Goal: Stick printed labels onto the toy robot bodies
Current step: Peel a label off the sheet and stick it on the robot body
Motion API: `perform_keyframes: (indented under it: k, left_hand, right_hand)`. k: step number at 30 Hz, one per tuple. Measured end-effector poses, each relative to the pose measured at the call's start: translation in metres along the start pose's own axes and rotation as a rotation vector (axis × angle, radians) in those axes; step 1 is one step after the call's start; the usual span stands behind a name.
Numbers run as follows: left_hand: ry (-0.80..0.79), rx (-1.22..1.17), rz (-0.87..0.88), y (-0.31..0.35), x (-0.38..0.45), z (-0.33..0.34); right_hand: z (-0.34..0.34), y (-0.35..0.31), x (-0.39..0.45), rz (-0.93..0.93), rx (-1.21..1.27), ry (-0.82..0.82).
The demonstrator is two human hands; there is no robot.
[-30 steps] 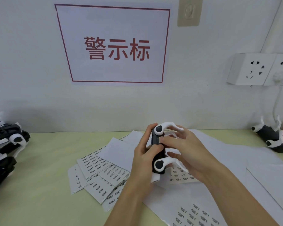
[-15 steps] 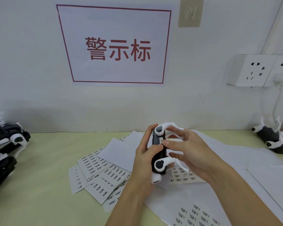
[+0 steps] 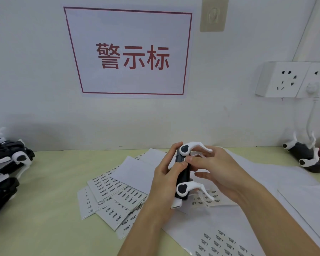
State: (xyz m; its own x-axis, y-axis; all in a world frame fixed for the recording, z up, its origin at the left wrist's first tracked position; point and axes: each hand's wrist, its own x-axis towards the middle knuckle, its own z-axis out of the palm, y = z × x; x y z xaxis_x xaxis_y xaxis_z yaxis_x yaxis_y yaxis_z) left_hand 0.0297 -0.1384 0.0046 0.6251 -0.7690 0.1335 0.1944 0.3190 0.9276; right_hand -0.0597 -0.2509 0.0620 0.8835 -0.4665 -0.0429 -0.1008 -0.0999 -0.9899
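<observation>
Item in hand: one toy robot body, black shell with white curved legs, held upright above the label sheets at centre of view. The left hand wraps it from the 9 o'clock side, fingers curled behind and thumb across the front, which appears meant to keep the shell steady and its front face turned to the person. The right hand comes in from 3 o'clock; its thumb tip presses on the upper front of the shell just below the top leg joint, the other fingers loosely spread and gripping nothing that can be seen. The label itself is hidden under the thumb; the press reads as rubbing one down, so this body is judged nearly finished. Stock: printed label sheets fanned at 8 o'clock of the hands, a further sheet at 5 o'clock, plain white backing paper beneath, all within easy reach. Other robot bodies: a pile at the far 9 o'clock edge and a single one at 3 o'clock; which group is already labelled cannot be told. Surface: pale yellow-green tabletop against a white wall. Room: a red-bordered sign with red characters at 12 o'clock, a beige adhesive hook at 1 o'clock, white wall sockets at 2 o'clock with a plug and white cable hanging down.
</observation>
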Motion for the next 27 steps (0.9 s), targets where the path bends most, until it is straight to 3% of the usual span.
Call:
perform_keyframes:
  k: [16, 22, 27]
  left_hand:
    - [-0.138, -0.121, -0.032, -0.001, 0.002, 0.001]
    - [-0.115, -0.124, -0.039, 0.001, 0.000, 0.002]
    - [-0.128, -0.151, -0.027, 0.003, -0.004, 0.004]
  right_hand:
    - [-0.008, -0.002, -0.001, 0.041, -0.028, 0.040]
    - [-0.013, -0.007, -0.006, 0.034, -0.063, -0.040]
    - [-0.008, -0.010, -0.008, 0.035, -0.119, -0.001]
